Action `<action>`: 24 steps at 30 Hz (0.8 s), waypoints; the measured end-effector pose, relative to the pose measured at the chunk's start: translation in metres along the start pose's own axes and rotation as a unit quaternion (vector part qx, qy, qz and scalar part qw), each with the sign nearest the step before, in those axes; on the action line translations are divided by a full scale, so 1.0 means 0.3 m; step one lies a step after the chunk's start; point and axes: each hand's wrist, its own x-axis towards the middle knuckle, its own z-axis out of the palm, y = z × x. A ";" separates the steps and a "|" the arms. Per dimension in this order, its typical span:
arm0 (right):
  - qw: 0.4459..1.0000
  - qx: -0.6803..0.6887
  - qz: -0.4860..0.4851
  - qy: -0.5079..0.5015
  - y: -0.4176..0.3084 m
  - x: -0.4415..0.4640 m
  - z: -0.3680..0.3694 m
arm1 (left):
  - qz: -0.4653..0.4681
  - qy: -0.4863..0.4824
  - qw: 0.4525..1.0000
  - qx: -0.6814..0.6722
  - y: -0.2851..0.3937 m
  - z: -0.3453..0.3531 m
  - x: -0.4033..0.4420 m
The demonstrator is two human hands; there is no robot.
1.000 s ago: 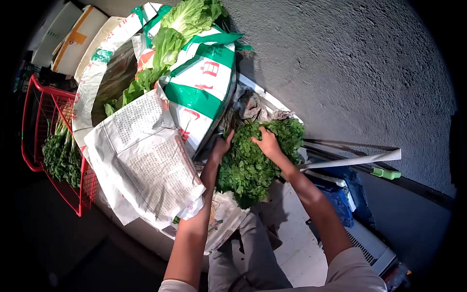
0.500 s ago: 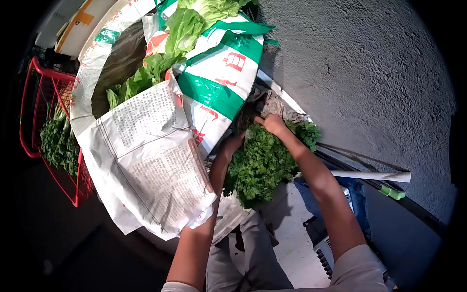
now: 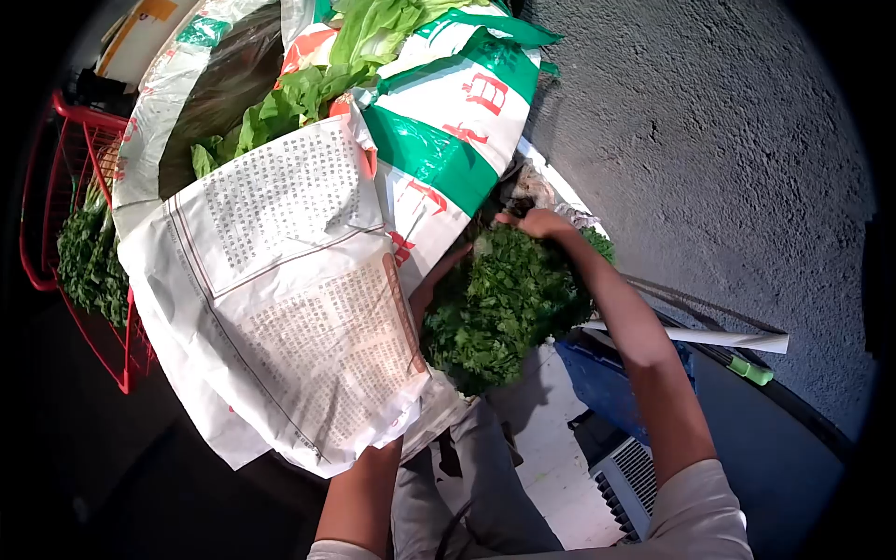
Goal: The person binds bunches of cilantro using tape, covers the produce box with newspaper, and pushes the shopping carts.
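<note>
A thick bunch of coriander [image 3: 509, 303] sits between my arms, leaves toward me. My right hand [image 3: 543, 224] is bent over its far end, fingers curled in at the top. Along the left side of the bunch lies my left hand [image 3: 450, 266], its fingertips against the leaves; the white bag hides much of that hand and forearm. The large white, green and red printed bag [image 3: 299, 261] stands open just left, with pale leafy greens [image 3: 308, 93] at its mouth. Crumpled brownish wrapping [image 3: 527, 187] shows just beyond my right hand.
A red wire shopping cart [image 3: 61, 196] with more leafy bunches [image 3: 93, 257] stands at the left. On the right are a rough grey wall [image 3: 700, 149], a white strip [image 3: 728, 338] with a green clip [image 3: 749, 370], a blue crate [image 3: 597, 373] and a grey slatted box [image 3: 635, 476].
The coriander has shifted slightly toward me and left, with both hands staying at it. The bag and cart appear slightly shifted in view.
</note>
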 end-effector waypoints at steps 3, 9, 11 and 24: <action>0.892 0.362 -0.262 -0.062 0.117 0.067 0.075 | -0.172 0.021 0.972 -0.161 0.006 0.027 0.031; 0.967 0.008 -0.249 0.058 0.159 0.226 0.153 | -0.183 0.075 0.969 -0.147 0.080 0.095 0.004; 0.952 0.088 -0.291 -0.036 0.138 0.173 0.114 | -0.172 0.077 0.970 -0.154 0.072 0.101 -0.005; 0.947 0.044 -0.298 0.110 0.061 -0.074 0.184 | -0.112 0.076 0.970 -0.204 0.073 0.151 -0.098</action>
